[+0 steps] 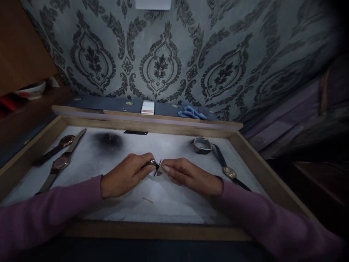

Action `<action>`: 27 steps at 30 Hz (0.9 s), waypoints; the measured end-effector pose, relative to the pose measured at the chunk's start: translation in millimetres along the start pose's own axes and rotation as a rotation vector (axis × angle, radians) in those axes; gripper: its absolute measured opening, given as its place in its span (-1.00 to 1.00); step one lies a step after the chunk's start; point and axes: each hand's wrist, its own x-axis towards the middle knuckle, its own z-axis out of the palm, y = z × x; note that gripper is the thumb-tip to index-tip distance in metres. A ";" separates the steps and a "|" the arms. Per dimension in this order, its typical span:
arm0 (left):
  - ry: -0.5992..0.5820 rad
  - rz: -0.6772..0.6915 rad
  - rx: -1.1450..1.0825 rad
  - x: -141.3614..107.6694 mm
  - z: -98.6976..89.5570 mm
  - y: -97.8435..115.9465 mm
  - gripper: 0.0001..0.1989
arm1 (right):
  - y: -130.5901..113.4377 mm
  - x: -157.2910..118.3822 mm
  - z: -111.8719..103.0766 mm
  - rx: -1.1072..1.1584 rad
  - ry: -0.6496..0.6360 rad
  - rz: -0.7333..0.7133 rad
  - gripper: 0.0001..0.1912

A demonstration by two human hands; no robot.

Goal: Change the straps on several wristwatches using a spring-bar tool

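Over the middle of the white-bottomed wooden tray, both hands meet fingertip to fingertip. My left hand point(131, 174) is closed on a small watch point(152, 161), its shiny rim showing between thumb and forefinger. Opposite it, my right hand point(191, 175) pinches a thin metal tool point(161, 166) whose tip touches the dark edge of the watch. Dark narrow strips stick out between the two hands; what they are I cannot make out. The fingers hide most of the watch and of the tool.
Two strap watches point(60, 162) lie at the tray's left. At the right are a grey-banded watch point(201, 145) and a gold-faced watch point(229, 172). A black flat strip point(135, 133) lies near the back wall. Behind the tray's rim point(152, 122) rests a blue cloth point(192, 112).
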 end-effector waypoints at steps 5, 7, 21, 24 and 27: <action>-0.018 0.042 0.052 -0.4 0.7 -2.1 -0.76 | 5.4 1.0 1.3 0.214 -0.069 0.078 -0.53; -0.022 0.037 0.063 -0.8 0.8 -2.9 -0.77 | 5.2 1.4 2.5 0.239 -0.067 0.085 -0.53; -0.103 0.026 0.024 -3.0 -4.6 0.1 -0.75 | 5.3 -0.3 8.2 -0.110 0.030 -0.083 -0.59; -0.141 -0.014 -0.049 -2.4 -5.3 0.0 -0.75 | 5.6 -1.8 7.5 -0.280 0.031 -0.128 -0.64; -0.182 -0.082 -0.161 -0.9 -5.8 -0.7 -0.75 | 6.2 -2.3 7.9 -0.412 0.029 -0.168 -0.69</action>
